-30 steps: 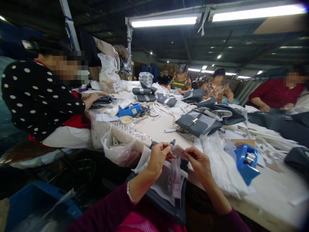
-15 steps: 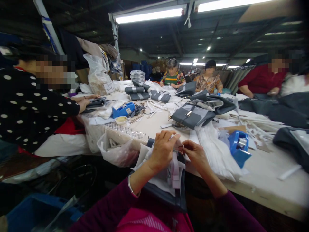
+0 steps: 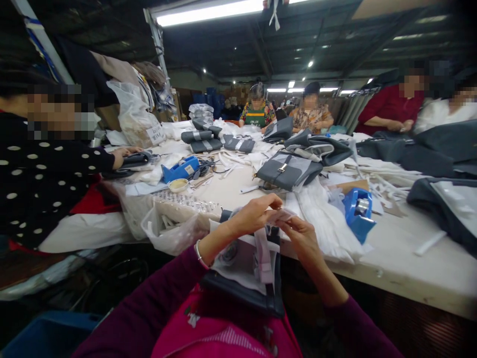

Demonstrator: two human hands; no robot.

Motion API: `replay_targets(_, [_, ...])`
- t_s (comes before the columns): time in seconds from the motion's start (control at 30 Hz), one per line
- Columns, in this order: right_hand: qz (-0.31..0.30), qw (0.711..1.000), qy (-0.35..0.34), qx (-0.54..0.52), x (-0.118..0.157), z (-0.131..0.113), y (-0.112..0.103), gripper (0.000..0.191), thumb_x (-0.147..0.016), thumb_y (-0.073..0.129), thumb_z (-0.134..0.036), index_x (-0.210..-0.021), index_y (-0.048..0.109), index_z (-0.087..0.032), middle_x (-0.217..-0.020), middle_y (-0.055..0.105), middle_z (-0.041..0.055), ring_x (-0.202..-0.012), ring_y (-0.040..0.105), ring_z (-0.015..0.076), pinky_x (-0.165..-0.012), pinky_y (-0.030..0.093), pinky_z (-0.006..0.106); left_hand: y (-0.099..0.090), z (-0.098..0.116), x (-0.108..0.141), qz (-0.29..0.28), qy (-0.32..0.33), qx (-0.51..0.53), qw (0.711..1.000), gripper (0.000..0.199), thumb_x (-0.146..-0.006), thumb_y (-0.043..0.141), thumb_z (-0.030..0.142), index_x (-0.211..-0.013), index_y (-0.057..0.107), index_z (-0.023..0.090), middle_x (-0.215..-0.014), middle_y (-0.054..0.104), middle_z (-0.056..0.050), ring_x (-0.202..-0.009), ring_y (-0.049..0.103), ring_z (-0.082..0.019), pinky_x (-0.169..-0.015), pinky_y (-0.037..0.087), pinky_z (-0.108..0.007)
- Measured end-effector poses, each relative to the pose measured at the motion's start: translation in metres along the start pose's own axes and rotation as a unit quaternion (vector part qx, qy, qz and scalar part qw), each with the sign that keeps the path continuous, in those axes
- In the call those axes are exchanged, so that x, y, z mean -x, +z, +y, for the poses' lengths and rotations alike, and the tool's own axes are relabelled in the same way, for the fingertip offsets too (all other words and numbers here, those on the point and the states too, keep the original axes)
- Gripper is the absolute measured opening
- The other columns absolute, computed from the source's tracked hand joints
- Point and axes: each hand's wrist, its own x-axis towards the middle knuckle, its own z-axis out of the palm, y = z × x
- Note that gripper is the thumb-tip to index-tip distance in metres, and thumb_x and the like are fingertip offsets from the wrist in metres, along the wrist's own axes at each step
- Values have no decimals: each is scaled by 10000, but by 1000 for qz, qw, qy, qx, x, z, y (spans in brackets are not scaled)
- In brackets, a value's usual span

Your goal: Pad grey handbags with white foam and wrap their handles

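My left hand (image 3: 255, 215) and my right hand (image 3: 301, 234) meet at the table's front edge. Their fingertips pinch a small pale, partly see-through piece (image 3: 282, 215) between them; its exact kind is unclear. Below the hands a dark grey bag (image 3: 274, 303) leans between my lap and the table. White paper or foam sheet (image 3: 233, 268) covers its upper face, and a strap wrapped in white (image 3: 263, 253) runs down over it. My left forearm hides part of the bag.
On the table (image 3: 238, 174) lie a finished-looking grey bag with a buckle (image 3: 285, 169), two blue tape dispensers (image 3: 357, 211) (image 3: 181, 169), a stack of white sheets (image 3: 320, 223) and scraps. A co-worker in polka dots (image 3: 48, 174) works at left; several others sit farther back.
My hands have drawn the pale piece out flat between them, and a thin cord seen near my right fingers no longer shows clearly. The view has turned slightly right.
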Motion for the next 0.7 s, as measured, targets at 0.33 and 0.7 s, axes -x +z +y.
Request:
replay_targets(0.33, [109,972,93,-185,19,38,-13,240,-773,685,-387,-913,672,-193,-967,723,58,-935,656,217,-863,482,356,-4,-32,-2,-128,23,-76,989,243,-869,478,144,-984,692,135,-970,711,-69,-892,628,-156,-811,433,-217])
replay_targets(0.7, [175,965,73,-183,5,16,-12,241,-748,706,-361,-877,659,-163,-828,736,65,-780,700,191,-721,518,286,11,-48,-7,-141,29,-276,950,210,-843,529,228,-775,723,188,-779,698,-64,-814,616,-188,-762,434,-282])
